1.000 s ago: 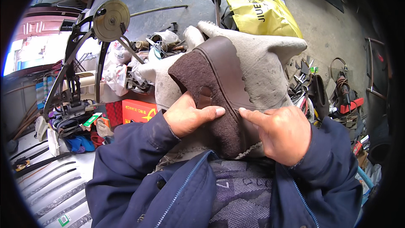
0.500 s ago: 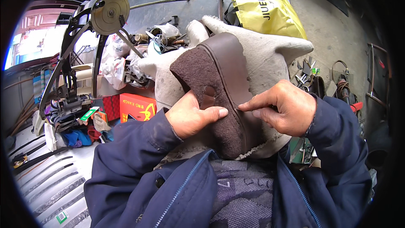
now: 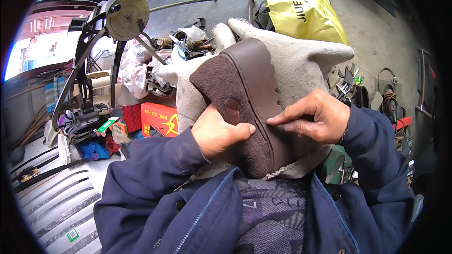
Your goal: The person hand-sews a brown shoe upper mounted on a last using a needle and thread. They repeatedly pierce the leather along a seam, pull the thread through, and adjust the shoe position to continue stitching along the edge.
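Left hand: I see the left hand (image 3: 223, 133) gripping the shoe, thumb on its fuzzy side, other fingers mostly hidden.
Right hand: I note the right hand (image 3: 320, 118), thumb and forefinger pinched on a thin needle-like tool (image 3: 267, 123) beside the sole seam.
Shoe: brown shoe (image 3: 258, 70) lies tilted on pale cloth (image 3: 301, 66).
Beyond: yellow bag (image 3: 305, 18).
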`<action>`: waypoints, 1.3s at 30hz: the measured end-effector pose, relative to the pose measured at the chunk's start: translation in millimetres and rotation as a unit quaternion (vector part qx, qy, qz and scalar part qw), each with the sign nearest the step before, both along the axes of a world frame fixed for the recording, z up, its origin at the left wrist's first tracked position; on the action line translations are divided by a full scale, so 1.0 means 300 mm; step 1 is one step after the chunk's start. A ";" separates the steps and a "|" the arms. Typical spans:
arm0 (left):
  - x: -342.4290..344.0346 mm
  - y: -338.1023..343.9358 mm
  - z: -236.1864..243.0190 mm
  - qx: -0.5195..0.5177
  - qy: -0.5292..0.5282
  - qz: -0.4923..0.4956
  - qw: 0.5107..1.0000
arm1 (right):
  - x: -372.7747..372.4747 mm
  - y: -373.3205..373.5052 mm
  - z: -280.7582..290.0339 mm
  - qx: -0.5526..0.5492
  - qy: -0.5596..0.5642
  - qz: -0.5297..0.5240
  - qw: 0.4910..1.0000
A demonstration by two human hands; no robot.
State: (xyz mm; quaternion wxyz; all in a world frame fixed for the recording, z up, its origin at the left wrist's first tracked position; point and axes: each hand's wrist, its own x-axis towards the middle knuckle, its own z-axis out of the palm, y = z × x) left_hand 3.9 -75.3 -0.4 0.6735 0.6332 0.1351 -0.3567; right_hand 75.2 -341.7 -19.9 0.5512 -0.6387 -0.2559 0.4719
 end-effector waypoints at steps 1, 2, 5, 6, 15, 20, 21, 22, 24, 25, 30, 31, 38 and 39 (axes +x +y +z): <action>0.000 -0.003 0.002 0.010 -0.002 -0.002 1.000 | 0.005 -0.003 -0.004 -0.008 0.015 0.006 1.000; -0.001 -0.007 0.005 0.020 -0.005 -0.005 1.000 | 0.010 -0.004 -0.007 -0.015 0.031 0.012 0.999; -0.004 -0.025 0.010 0.027 -0.016 0.014 0.999 | 0.022 0.006 -0.015 0.013 -0.045 0.028 0.999; -0.005 -0.028 0.011 0.027 -0.012 0.015 0.999 | 0.023 0.011 -0.014 0.021 -0.073 0.026 0.997; -0.015 -0.010 -0.009 -0.009 0.009 0.021 1.000 | 0.022 0.023 -0.025 0.017 -0.124 0.014 0.992; -0.016 -0.014 -0.020 -0.042 -0.017 0.034 0.998 | -0.016 0.022 -0.065 0.075 -0.186 -0.027 0.979; -0.016 -0.016 -0.021 -0.025 -0.023 0.029 0.999 | -0.017 0.014 -0.069 0.096 -0.203 -0.027 0.974; -0.016 -0.019 -0.022 -0.009 -0.030 0.022 0.999 | -0.016 0.008 -0.073 0.096 -0.203 -0.021 0.974; -0.021 -0.026 -0.022 0.009 -0.038 0.019 0.999 | -0.007 0.001 -0.079 0.093 -0.202 -0.010 0.975; -0.023 -0.027 -0.021 0.010 -0.039 0.021 0.999 | -0.002 0.002 -0.081 0.097 -0.200 -0.004 0.975; -0.030 -0.001 -0.021 -0.028 -0.012 0.014 0.999 | 0.024 0.014 -0.076 0.085 -0.165 0.021 0.982; -0.029 0.010 -0.024 -0.037 -0.012 0.003 0.999 | 0.027 0.016 -0.072 0.082 -0.166 0.023 0.982; -0.042 0.027 -0.070 -0.073 -0.017 0.024 0.997 | 0.043 0.025 -0.062 0.069 -0.140 0.022 0.987; -0.043 0.025 -0.072 -0.069 -0.013 0.030 0.997 | 0.044 0.024 -0.062 0.072 -0.141 0.019 0.987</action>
